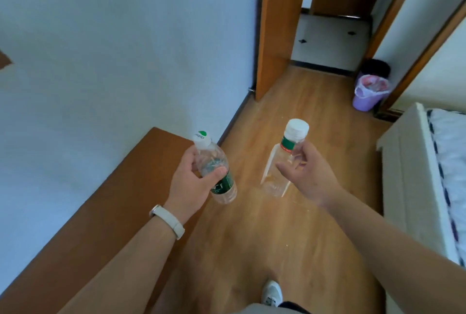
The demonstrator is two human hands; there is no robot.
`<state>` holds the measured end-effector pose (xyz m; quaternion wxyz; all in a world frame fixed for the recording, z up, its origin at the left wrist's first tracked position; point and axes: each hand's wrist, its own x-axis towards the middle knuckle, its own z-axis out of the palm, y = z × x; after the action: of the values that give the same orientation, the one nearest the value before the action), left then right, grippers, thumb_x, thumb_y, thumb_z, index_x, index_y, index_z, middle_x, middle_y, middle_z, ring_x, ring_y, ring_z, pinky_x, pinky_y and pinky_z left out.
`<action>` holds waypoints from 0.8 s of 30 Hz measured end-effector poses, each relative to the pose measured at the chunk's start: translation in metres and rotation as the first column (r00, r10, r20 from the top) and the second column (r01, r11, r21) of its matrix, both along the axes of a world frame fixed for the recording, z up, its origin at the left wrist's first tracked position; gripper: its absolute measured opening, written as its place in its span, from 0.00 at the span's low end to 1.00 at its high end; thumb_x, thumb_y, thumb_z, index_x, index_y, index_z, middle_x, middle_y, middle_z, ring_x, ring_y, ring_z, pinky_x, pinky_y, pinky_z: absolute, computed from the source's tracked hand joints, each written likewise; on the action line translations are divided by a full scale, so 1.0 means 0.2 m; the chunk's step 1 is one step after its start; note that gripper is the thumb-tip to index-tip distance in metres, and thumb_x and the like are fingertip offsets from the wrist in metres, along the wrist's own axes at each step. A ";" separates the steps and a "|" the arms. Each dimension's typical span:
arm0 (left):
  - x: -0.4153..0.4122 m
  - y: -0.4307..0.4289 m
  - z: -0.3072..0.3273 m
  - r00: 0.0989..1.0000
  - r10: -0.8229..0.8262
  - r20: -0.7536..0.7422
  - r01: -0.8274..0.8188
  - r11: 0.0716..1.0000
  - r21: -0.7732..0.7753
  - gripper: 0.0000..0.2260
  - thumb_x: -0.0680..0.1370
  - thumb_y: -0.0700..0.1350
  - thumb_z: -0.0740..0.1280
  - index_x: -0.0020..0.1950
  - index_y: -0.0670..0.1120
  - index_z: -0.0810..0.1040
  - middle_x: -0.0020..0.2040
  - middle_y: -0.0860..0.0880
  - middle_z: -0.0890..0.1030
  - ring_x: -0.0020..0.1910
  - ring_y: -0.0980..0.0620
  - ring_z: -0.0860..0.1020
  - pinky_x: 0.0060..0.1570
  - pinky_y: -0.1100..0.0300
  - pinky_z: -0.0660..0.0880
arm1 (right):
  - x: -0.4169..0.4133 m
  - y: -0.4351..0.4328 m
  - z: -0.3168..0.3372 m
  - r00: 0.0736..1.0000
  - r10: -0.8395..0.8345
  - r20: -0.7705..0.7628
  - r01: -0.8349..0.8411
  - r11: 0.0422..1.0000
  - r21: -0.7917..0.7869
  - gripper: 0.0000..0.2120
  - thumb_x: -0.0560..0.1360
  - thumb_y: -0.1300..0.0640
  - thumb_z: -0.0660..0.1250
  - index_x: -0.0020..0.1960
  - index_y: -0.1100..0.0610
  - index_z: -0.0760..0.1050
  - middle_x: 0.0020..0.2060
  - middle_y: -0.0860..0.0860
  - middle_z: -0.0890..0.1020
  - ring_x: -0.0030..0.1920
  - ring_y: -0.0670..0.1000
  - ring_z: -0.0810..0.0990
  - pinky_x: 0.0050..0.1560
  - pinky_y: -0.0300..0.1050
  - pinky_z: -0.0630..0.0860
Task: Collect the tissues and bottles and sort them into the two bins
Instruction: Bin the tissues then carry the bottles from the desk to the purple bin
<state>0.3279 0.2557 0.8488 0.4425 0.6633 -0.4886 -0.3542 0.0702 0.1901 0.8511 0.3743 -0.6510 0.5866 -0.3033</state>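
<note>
My left hand [189, 179] grips a small clear bottle with a dark green label [219, 172] and a white-and-green cap, held over the wooden floor. Around the upper part of a larger clear square bottle [278, 162] with a white cap and a green-red neck label, my right hand [303, 175] is closed. Both bottles look empty and tilt slightly. Far ahead on the right stand two bins: a purple bin [370, 94] lined with a pale bag, and a black bin [375, 67] behind it. No tissues are in sight.
A brown wooden tabletop [106, 210] runs along the white wall on my left. A bed with a white frame [413, 177] lies on my right. An open wooden door [274, 36] leads ahead to a tiled hallway. My white shoe [271, 293] shows below.
</note>
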 end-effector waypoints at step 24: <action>-0.63 -1.41 -0.08 0.930 -0.362 -0.064 0.361 0.932 -0.025 0.21 0.72 0.46 0.75 0.62 0.56 0.72 0.54 0.57 0.80 0.54 0.57 0.79 0.49 0.63 0.76 | -0.68 -0.85 -0.07 0.904 -0.427 -0.005 0.427 0.902 0.072 0.18 0.69 0.42 0.71 0.56 0.42 0.70 0.49 0.41 0.79 0.48 0.42 0.79 0.48 0.43 0.76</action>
<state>0.2024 -0.0262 0.8334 0.3902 0.5471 -0.5893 -0.4485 -0.0655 0.0202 0.8379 0.3250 -0.4914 0.7232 -0.3604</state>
